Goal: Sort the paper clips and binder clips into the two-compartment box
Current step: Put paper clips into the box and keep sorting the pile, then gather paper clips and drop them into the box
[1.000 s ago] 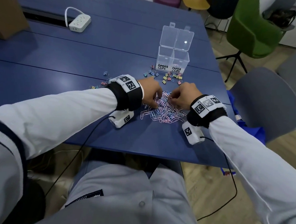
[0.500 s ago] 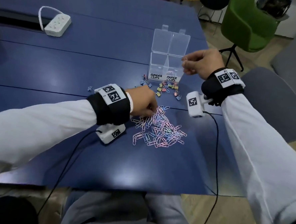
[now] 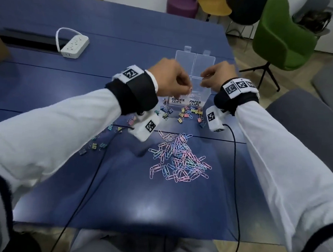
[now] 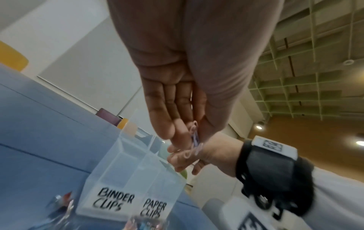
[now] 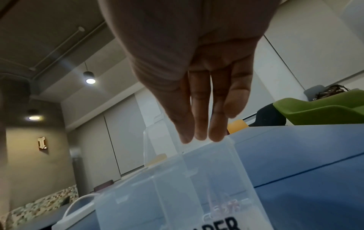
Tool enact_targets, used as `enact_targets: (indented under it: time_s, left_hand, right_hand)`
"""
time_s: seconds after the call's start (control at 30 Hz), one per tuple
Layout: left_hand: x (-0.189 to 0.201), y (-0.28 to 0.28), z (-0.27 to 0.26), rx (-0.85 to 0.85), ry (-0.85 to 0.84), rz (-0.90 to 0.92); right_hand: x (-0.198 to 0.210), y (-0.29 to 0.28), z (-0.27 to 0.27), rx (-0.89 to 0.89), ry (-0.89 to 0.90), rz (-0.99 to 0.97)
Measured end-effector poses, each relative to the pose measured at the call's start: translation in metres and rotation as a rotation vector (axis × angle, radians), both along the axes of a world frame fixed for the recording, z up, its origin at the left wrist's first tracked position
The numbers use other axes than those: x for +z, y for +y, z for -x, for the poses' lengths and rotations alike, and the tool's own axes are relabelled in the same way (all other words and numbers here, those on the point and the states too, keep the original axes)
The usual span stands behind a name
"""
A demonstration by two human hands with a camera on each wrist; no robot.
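Since half a second ago my left hand [image 3: 169,78] has risen from the pile to the box [image 3: 190,97]. Its fingers [image 4: 178,137] pinch a few paper clips [image 4: 195,140]; my right hand [image 3: 216,78] hangs relaxed, holding nothing. I'd drift right, clear of the divider, and let go low over "PAPER CLIPS". Most paper clips and the binder clips [image 3: 190,112] lie on the desk [image 3: 138,192].

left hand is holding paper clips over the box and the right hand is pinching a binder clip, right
Not quite. The left hand does pinch paper clips over the box, but the right hand holds nothing: the right wrist view shows its fingers straight and bare.
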State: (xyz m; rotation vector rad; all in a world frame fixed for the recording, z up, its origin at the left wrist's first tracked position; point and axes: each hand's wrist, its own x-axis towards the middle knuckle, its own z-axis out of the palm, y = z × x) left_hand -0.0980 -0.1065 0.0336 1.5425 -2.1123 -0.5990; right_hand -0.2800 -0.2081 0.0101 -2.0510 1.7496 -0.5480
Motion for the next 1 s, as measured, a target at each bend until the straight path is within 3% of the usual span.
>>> enact_targets:
  time_s: [0.2,0.47,0.8,1.0]
  left_hand:
    - [0.002,-0.055,0.033,0.104,-0.014,0.067]
    - [-0.021,-0.090,0.044,0.111,-0.146,-0.032]
    - [-0.002,-0.018,-0.011,0.072,-0.129,0.001]
    - [-0.030,0.038,-0.036,0.020,-0.425,-0.033]
  right_hand:
    - [-0.007,0.000,0.022,0.022,-0.099,0.045]
    - [-0.021,0.024,0.045,0.024,-0.154,0.018]
    - [-0.018,0.070,0.016,0.214,-0.091,-0.013]
    - [-0.034,0.114,-0.018,0.400,0.082,-0.106]
